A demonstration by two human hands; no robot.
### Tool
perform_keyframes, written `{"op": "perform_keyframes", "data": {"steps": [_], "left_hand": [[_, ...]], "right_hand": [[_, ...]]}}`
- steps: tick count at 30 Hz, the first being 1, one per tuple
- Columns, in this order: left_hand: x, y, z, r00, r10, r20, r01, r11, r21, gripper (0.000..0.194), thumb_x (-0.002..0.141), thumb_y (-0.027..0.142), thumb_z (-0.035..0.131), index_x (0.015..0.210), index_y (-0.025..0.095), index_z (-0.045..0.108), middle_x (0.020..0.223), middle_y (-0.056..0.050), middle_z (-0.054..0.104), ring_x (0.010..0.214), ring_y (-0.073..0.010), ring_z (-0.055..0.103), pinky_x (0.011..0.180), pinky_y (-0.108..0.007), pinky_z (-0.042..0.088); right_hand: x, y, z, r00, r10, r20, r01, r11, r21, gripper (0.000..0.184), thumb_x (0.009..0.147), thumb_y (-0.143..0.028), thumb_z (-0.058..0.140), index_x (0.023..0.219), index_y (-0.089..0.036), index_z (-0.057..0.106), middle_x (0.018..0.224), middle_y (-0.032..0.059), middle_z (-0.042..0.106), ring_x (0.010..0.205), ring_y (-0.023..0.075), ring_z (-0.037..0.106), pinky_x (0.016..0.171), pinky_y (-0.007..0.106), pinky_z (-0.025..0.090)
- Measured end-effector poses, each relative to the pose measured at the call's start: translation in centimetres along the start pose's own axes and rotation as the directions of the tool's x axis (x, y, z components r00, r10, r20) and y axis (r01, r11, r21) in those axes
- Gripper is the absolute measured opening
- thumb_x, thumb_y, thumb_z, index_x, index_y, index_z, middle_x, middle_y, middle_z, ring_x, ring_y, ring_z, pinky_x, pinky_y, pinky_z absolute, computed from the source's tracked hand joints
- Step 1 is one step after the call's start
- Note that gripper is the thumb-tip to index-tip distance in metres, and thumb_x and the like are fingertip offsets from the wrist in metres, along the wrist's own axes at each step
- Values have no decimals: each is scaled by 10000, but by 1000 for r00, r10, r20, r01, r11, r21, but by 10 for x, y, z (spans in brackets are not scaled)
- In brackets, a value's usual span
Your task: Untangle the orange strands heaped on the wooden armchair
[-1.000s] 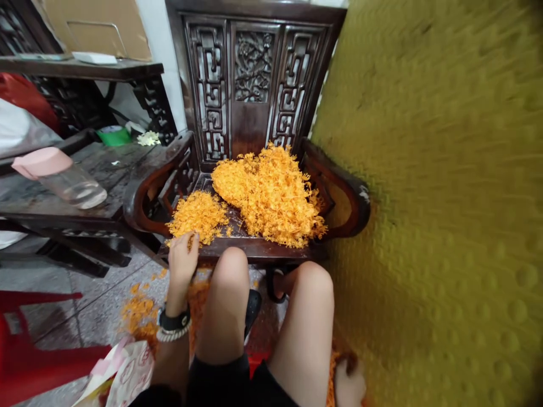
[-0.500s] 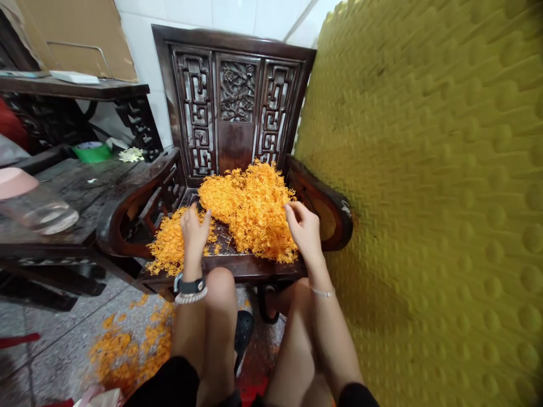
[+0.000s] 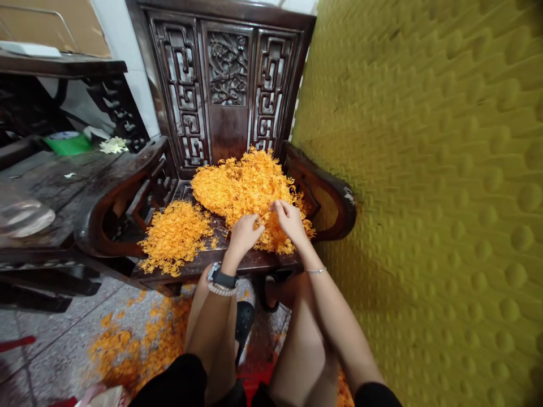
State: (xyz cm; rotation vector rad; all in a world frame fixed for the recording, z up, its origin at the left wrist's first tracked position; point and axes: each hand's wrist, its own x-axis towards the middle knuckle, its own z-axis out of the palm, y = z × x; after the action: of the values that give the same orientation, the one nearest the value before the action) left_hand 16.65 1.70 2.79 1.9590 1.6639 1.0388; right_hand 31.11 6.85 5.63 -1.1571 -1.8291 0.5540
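A dark carved wooden chair (image 3: pixel 331 198) stands before me, its seat heaped with orange stringy pieces. The big pile (image 3: pixel 237 183) fills the seat's right and back; a smaller pile (image 3: pixel 176 234) lies at the front left. My left hand (image 3: pixel 245 233), with a watch and bead bracelet on the wrist, rests curled on the front edge of the big pile. Close beside it, my right hand (image 3: pixel 289 217) pinches into the same pile. Both hands' fingers are closed among the orange pieces, almost touching each other.
A yellow bumpy panel (image 3: pixel 424 169) walls off the right side. A dark wooden table (image 3: pixel 63 181) at left bears a green dish (image 3: pixel 68 143) and a clear jar (image 3: pixel 21 215). Orange scraps (image 3: pixel 123 345) litter the tiled floor by my knees.
My left hand moved right from the smaller pile to the big pile. My right hand came up from beside my knee onto the pile. The camera view shifted.
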Motion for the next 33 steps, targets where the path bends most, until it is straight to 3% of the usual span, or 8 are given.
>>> {"op": "perform_keyframes", "data": {"steps": [5,8,11,14,20,25,29,33], "left_hand": [[3,1,-17,989,-30,-144,-18,946,-323,142,816,270,461,731,175,523,688,7,547,667,-134,515,682,-251,403],[-4,5,-29,969,-181,-170,57,829,-557,173,781,282,460,639,184,467,608,14,469,603,-124,471,607,-241,404],[-18,15,-44,933,-306,-190,85,701,-708,165,766,300,463,649,187,494,647,-1,496,636,-131,499,593,-240,425],[-33,27,-61,947,-259,-190,58,720,-691,172,754,303,502,628,187,488,609,13,444,583,-117,450,539,-225,388],[-58,49,-88,962,-203,-184,23,730,-683,201,761,279,490,588,187,442,545,17,379,495,-107,355,450,-232,295],[-83,61,-103,911,-255,-324,-49,713,-699,208,789,294,487,608,202,441,541,19,364,471,-112,350,419,-234,308],[-94,63,-110,909,-262,-323,-69,671,-739,203,802,293,471,621,207,445,557,8,391,489,-122,382,430,-237,327],[-82,52,-106,908,-277,-314,-70,638,-767,158,782,279,489,647,199,472,605,2,431,555,-124,434,486,-229,373]], "right_hand": [[11,4,7,1000,17,-11,-15,988,156,540,929,-548,301,998,-147,655,922,99,710,865,194,652,865,344,482],[16,7,8,996,-79,-31,78,997,-15,552,952,-526,250,1076,-170,653,1075,107,685,1021,211,601,946,393,445],[19,14,6,971,-229,74,241,932,-270,474,958,-479,304,1096,-208,667,1226,89,627,1228,252,453,1064,485,328],[19,20,4,937,-298,184,344,881,-326,446,958,-456,331,1180,-213,633,1311,76,570,1318,243,361,1112,482,280],[18,18,-2,864,-466,191,502,766,-400,499,936,-451,380,1300,-144,528,1343,118,527,1341,254,346,1105,443,304],[20,22,-3,880,-432,196,466,709,-530,460,872,-339,501,1266,-105,538,1277,171,570,1224,314,449,1018,484,371],[25,28,-4,857,-436,276,510,636,-579,299,895,-194,412,1085,-142,636,1393,120,491,1263,319,401,1010,500,357],[30,27,-2,868,-432,244,485,635,-601,304,916,-222,375,1026,-160,652,1390,86,497,1217,320,430,1014,514,342]]}}
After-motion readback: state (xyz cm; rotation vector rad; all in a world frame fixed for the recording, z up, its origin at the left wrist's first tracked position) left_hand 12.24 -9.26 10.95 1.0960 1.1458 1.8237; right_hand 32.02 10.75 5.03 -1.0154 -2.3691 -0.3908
